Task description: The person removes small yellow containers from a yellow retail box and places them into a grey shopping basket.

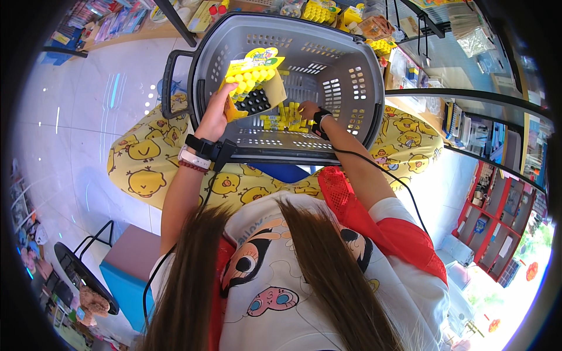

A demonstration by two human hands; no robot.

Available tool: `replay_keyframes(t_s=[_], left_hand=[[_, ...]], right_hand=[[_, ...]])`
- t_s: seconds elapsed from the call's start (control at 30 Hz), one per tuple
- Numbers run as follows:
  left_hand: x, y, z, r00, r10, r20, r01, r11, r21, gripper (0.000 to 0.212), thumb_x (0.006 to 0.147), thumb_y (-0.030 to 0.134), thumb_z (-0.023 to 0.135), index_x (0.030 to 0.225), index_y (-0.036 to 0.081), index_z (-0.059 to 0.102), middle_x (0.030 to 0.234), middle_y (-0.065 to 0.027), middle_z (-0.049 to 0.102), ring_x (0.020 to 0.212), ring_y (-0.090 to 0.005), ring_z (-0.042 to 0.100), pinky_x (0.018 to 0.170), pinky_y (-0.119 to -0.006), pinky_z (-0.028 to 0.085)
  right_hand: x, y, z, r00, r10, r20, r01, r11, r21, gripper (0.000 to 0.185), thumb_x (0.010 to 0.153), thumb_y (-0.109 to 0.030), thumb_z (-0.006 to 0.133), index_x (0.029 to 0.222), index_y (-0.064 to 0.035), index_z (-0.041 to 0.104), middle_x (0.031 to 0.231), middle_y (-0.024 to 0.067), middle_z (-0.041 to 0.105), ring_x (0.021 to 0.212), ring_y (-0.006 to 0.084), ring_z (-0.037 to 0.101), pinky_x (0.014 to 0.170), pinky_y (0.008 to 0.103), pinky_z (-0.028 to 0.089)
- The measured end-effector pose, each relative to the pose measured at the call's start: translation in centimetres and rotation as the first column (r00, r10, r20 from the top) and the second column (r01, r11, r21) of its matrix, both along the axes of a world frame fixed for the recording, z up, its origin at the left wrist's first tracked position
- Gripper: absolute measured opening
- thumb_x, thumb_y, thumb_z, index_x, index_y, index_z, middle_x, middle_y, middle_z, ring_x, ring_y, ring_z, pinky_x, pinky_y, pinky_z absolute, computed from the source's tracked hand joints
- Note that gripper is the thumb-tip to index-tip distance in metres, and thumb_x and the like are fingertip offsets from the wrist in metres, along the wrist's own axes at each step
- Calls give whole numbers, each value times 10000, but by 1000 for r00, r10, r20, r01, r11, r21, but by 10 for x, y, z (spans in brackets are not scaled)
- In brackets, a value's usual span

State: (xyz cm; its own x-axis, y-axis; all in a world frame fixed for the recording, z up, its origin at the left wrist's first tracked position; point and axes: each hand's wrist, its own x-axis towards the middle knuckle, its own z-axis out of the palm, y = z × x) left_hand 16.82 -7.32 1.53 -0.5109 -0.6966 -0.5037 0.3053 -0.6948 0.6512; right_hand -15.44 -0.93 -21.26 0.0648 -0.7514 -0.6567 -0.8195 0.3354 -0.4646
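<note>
My left hand [215, 113] grips the left side of a yellow cardboard display box [237, 114], tilted over the left part of a grey plastic shopping basket [281, 152]. Rows of yellow-capped tubes stand in the box, beside black round pieces in a black insert. Deeper in the basket, several loose yellow tubes [285, 117] lie in a pile. My right hand [309, 109] reaches down to the right end of this pile, its fingertips at the tubes; whether it grips one cannot be told.
Shelves [430, 105] with packaged goods run along the right, and a counter [153, 28] with more goods lies beyond the basket. The basket's black handle [169, 83] sticks out left. A black cable [386, 164] hangs from my right wrist. A pink and blue stool [127, 259] stands lower left.
</note>
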Motion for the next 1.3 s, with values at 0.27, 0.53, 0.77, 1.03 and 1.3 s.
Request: replay_keyframes(t_s=[0.27, 0.53, 0.77, 1.03, 1.3], left_hand=[[6, 5, -6, 998, 16, -58, -19, 999, -51, 389, 927, 305, 545, 1233, 66, 527, 1186, -37, 585, 1072, -141, 579, 905, -307, 469], [-1, 16, -2, 982, 141, 128, -134, 989, -61, 372, 893, 249, 594, 1199, 62, 494, 1159, -57, 572, 1076, -145, 564, 893, -298, 463], [-2, 10, 4, 992, 116, -44, -118, 992, -40, 367, 902, 236, 553, 1202, 36, 489, 1154, -48, 553, 1054, -142, 553, 882, -277, 434], [5, 13, -11, 991, 128, -27, -129, 992, -17, 430, 887, 248, 581, 1239, 34, 455, 1161, -50, 527, 1078, -149, 524, 903, -275, 419], [-1, 18, 0, 967, 160, 197, -145, 985, -92, 415, 854, 215, 635, 1190, 45, 460, 1093, -44, 525, 1010, -124, 511, 859, -258, 417]], right_hand=[[38, -47, 183, 909, -395, 130, 361, 595, -718, 156, 822, -154, 595, 910, -33, 640, 768, 177, 661, 731, 353, 650, 653, 409, 526], [120, -34, 277, 925, 60, 376, 193, 778, -598, 450, 773, -97, 669, 1204, -56, 548, 870, 170, 668, 786, 272, 672, 688, 331, 536], [156, -23, 239, 846, 36, 532, 338, 735, -588, 514, 790, -75, 683, 1230, -34, 421, 939, 174, 626, 814, 302, 659, 693, 351, 522], [160, -23, 247, 877, 47, 478, 290, 742, -605, 404, 737, -84, 715, 1095, -16, 541, 977, 171, 571, 813, 297, 615, 711, 363, 496], [151, -36, 232, 912, 133, 388, 156, 763, -627, 268, 717, -69, 697, 932, -18, 545, 896, 180, 614, 881, 363, 596, 755, 403, 469]])
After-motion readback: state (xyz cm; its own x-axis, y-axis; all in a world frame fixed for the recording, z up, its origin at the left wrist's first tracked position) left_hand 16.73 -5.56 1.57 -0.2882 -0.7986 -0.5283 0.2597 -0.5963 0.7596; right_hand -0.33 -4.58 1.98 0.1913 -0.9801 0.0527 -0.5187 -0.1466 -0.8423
